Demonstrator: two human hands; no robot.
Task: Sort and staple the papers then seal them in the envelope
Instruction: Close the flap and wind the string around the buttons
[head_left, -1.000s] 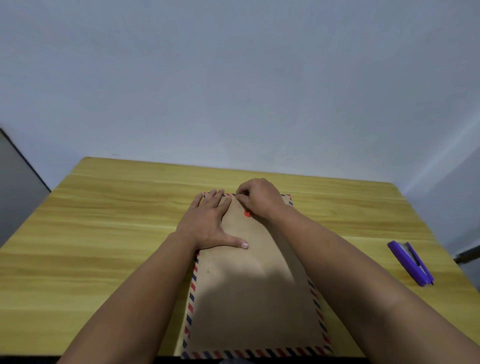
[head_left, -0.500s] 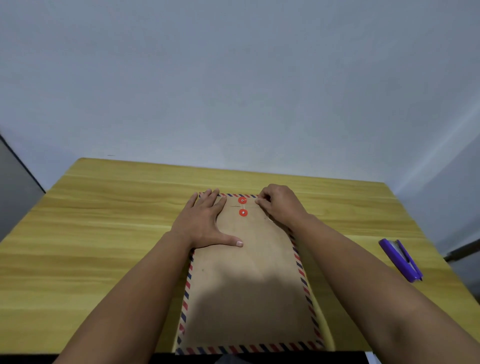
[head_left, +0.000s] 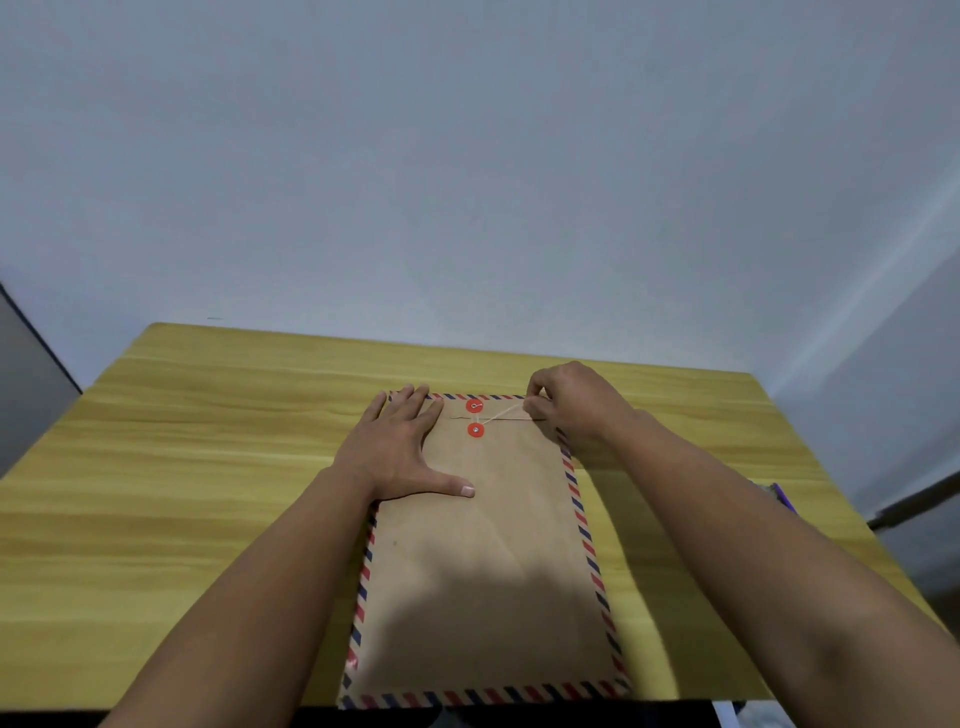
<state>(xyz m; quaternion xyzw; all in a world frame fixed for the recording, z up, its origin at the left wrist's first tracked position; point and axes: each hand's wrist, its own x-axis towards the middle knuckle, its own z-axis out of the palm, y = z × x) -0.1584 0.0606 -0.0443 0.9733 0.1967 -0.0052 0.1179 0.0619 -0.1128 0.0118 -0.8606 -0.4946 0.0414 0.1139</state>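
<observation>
A brown envelope (head_left: 483, 571) with a red-and-blue striped border lies flat on the wooden table (head_left: 182, 493), flap folded down at its far end. Two red closure buttons (head_left: 474, 418) sit on the flap and body. My left hand (head_left: 402, 449) rests flat on the envelope's upper left, fingers spread, thumb out. My right hand (head_left: 569, 402) hovers at the upper right corner, pinching a thin pale string (head_left: 506, 413) that runs taut from the buttons. No loose papers are visible.
A purple stapler (head_left: 782, 498) peeks out at the right, mostly hidden behind my right forearm. A pale wall stands behind the table. A grey surface borders the left edge, and a dark bar shows at the far right.
My right hand has moved from the buttons out to the right, drawing the string taut. The buttons are now uncovered. My left hand has stayed pressed on the envelope.
</observation>
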